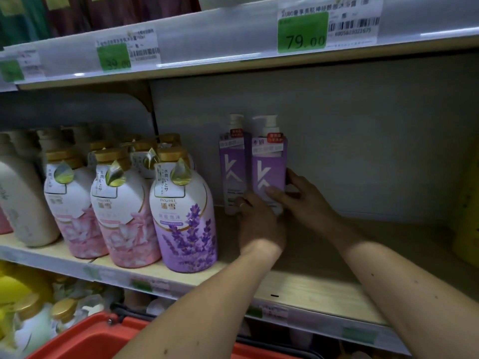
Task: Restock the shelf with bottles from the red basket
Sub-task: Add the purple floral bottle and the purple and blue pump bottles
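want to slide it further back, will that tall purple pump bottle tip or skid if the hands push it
The purple pump bottle looks tall and narrow with a pump head on top, so a high push would probably tip it. Both the right hand and left hand sit low on it, which should let it slide. The wooden shelf looks smooth.

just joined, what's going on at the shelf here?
A person is restocking a shop shelf. Both hands are on a purple pump bottle standing at the back of the shelf: the right hand grips its right side, the left hand is at its base. A second matching purple pump bottle stands upright just to its left. Further left sit lavender and pink body wash bottles. The red basket is below, at the frame's bottom edge. The shelf space right of the purple bottles is still open.
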